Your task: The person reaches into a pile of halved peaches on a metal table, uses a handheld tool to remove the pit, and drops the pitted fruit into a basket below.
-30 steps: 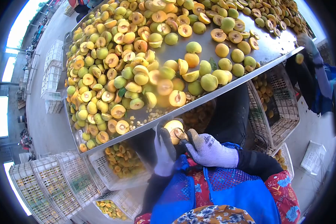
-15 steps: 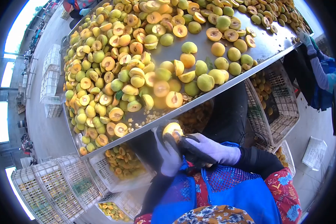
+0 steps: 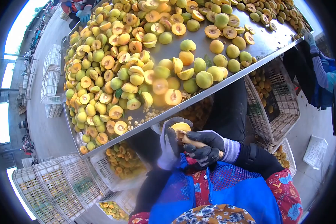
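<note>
In front of my body, below the metal table's edge, my left hand [image 3: 170, 143] is closed around a halved yellow fruit [image 3: 180, 127], cut face up. My right hand [image 3: 207, 145] grips a tool with a pale wooden handle [image 3: 193, 142], its tip against the fruit; the tip's shape is hidden. Both hands wear dark-coated, lilac-cuffed gloves and nearly touch. Above them, the metal table [image 3: 183, 110] bears a large heap of halved and whole green-yellow fruit [image 3: 100, 74], with small pits near its front edge.
Crates of fruit stand under the table at left [image 3: 117, 179] and right [image 3: 276, 119]. Stacked white crates [image 3: 56, 186] are at lower left, another white crate [image 3: 315, 152] at far right. A co-worker's gloved hand [image 3: 84, 15] is at the upper left, another person's arm [image 3: 317, 61] at the right.
My right hand has turned, and the wooden handle now shows. My left hand's fingers have shifted around the fruit. The co-worker's gloved hand at upper left has come further into view.
</note>
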`<state>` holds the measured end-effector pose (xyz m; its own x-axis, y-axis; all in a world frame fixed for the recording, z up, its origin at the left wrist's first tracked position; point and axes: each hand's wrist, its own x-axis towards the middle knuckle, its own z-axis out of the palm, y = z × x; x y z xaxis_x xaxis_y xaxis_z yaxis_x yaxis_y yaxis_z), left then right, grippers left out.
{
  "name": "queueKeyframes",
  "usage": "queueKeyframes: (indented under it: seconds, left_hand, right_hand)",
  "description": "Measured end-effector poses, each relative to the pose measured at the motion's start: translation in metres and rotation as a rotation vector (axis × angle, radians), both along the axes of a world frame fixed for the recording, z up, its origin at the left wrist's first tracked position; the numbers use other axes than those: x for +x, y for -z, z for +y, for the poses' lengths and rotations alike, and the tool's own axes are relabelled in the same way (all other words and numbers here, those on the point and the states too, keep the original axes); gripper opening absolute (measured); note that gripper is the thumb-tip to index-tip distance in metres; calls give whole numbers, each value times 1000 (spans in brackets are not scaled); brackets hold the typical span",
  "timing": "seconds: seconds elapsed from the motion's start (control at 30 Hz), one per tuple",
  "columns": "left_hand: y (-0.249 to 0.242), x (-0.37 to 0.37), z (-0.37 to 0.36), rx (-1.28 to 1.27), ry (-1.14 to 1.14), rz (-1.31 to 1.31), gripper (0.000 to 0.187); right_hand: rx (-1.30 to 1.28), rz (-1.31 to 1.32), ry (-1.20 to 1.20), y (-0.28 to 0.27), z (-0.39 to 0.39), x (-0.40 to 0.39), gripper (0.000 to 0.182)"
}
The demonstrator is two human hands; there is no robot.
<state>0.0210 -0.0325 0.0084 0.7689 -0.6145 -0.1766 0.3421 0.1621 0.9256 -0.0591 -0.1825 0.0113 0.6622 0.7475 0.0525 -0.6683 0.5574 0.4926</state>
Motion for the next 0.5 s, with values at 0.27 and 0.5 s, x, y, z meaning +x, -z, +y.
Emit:
queueKeyframes:
  seconds: [0.27,0.5]
  left_hand:
    - [13,9,65,765,-263,-492,37]
    - [-20,58,156,1859,-383,-1014,44]
  right_hand:
    - [-394,-16,144,-5,-26,-7,39]
    - [-1259,-141,-18,-20,-12,7,32]
